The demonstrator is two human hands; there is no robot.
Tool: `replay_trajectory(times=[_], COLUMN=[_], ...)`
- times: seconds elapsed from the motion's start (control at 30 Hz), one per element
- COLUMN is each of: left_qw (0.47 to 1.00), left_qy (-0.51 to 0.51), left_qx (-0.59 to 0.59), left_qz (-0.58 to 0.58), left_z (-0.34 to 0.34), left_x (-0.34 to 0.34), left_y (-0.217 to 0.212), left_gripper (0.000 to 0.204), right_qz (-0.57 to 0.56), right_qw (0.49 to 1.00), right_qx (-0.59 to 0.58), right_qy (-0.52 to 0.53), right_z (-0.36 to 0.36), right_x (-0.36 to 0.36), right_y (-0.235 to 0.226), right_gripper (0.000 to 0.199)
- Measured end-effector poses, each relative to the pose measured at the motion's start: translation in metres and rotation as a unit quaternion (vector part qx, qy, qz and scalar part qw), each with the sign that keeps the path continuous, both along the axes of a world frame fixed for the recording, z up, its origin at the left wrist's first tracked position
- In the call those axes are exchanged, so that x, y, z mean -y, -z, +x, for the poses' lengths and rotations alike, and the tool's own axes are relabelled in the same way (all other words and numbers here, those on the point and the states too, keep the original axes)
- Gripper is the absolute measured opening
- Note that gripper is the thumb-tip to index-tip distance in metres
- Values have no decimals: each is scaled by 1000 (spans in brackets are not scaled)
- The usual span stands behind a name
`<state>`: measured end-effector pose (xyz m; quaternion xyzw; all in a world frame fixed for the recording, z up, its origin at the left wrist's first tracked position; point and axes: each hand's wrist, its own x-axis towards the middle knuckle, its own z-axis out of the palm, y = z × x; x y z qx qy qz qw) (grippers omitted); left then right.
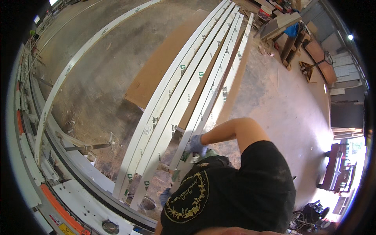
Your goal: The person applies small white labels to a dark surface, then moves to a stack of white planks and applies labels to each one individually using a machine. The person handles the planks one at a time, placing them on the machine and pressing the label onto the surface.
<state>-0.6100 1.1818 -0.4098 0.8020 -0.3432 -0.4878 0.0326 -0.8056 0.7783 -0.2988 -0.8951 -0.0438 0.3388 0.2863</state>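
My right hand (198, 145), in a grey-blue glove, is closed at the edge of a long white board (213, 91), close to its near end. A small metal and green object (195, 157) sits just below that hand, too small to identify. My left hand (165, 196), also gloved, is low by the near ends of the boards. My black shirt hides most of it, so its fingers and anything in them cannot be made out. More long white boards (171, 92) with green and black print lie side by side to the left.
A brown sheet (156, 66) lies beneath the boards. One bent-looking white strip (74, 58) runs along the left, beside a long machine with an orange strip (62, 207). A pallet jack (307, 71) and timber pieces (290, 47) stand at the far right. A wheeled vehicle (307, 215) is at lower right.
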Motion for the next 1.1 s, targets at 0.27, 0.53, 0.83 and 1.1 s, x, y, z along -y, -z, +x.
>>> replay_trajectory(times=[0.27, 0.53, 0.83, 1.1], left_qw=[999, 987, 934, 534], left_qy=[16, 43, 32, -639], left_qx=[50, 139, 332, 354], left_qz=[5, -62, -125, -425], left_z=[-5, 38, 66, 39], left_x=[27, 14, 0, -152], left_y=[-64, -144, -344, -308], left_gripper=[57, 67, 58, 71], right_qz=[-89, -94, -35, 90], right_qw=[992, 991, 991, 971], right_qx=[-41, 6, 119, 215], right_qy=[-77, -90, -54, -52], right_z=[20, 81, 135, 182], right_x=[-11, -26, -46, -135], right_y=[-20, -89, -184, -300], right_gripper=[57, 60, 62, 61])
